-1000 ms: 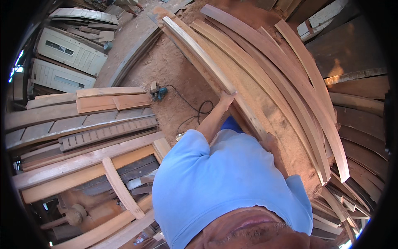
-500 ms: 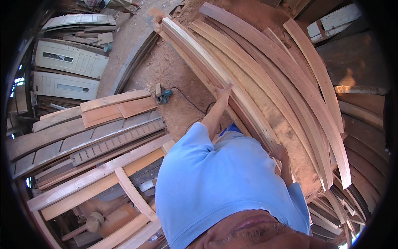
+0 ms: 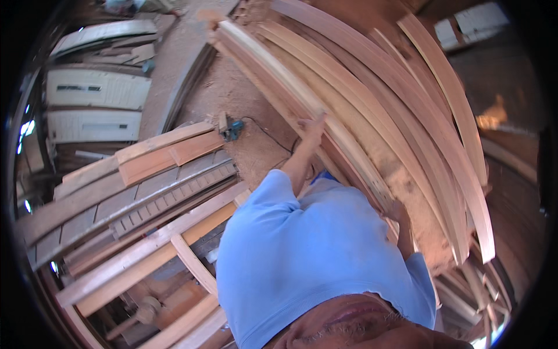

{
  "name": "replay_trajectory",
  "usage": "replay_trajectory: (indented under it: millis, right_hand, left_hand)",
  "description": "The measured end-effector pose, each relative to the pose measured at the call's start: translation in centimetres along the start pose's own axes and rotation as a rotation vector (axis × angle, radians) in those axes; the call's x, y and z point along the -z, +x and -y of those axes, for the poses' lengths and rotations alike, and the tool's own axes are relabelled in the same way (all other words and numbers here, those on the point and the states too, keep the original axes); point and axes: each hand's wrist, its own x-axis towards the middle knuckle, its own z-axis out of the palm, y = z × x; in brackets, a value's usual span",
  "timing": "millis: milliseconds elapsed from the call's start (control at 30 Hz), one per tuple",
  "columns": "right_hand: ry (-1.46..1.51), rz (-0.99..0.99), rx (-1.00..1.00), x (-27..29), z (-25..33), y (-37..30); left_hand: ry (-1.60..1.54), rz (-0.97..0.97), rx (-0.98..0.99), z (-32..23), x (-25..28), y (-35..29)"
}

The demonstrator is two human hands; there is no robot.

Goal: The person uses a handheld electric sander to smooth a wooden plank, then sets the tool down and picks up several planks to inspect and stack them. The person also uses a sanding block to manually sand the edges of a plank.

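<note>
A long pale wooden plank (image 3: 278, 67) runs diagonally in front of me, against a reddish-brown board (image 3: 344, 158) on its left side. My left hand (image 3: 313, 130) grips the plank around its middle, thumb and forefinger showing at its edge and the other fingers mostly hidden. Closer to my body, my right hand (image 3: 399, 213) is closed over the plank's near end, its fingertips partly out of sight. Sawdust (image 3: 407, 185) covers the surface just right of the plank.
Several long boards (image 3: 401, 99) lie side by side on the right. A teal power tool (image 3: 233, 130) with a dark cord sits on the left. Nearby are stacked boards (image 3: 87, 192), a wooden frame (image 3: 195, 264) and a wooden mallet (image 3: 146, 310). Pale door panels (image 3: 96, 88) lie at the far left.
The view has tilted and shifted slightly, with some blur. Both hands keep their places on the plank, which shows no clear movement.
</note>
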Motion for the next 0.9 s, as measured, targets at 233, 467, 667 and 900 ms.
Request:
replay_trajectory:
  millis: [233,467,667,900]
  right_hand:
    - [0.046,-0.011,0.042,0.8,0.6,-1.1]
    - [0.052,-0.118,-0.049,4.4,1.9,-3.4]
    - [0.021,-0.232,-0.064,10.2,-0.2,0.6]
    - [-0.012,-0.112,-0.242,18.7,2.8,0.2]
  left_hand:
    - [-0.501,0.328,0.038,4.8,2.9,2.8]
    - [-0.291,0.448,-0.171,3.1,2.0,5.6]
    - [-0.475,0.423,0.094,-8.1,-5.6,3.0]
    - [-0.289,0.494,0.130,-11.5,-10.3,1.4]
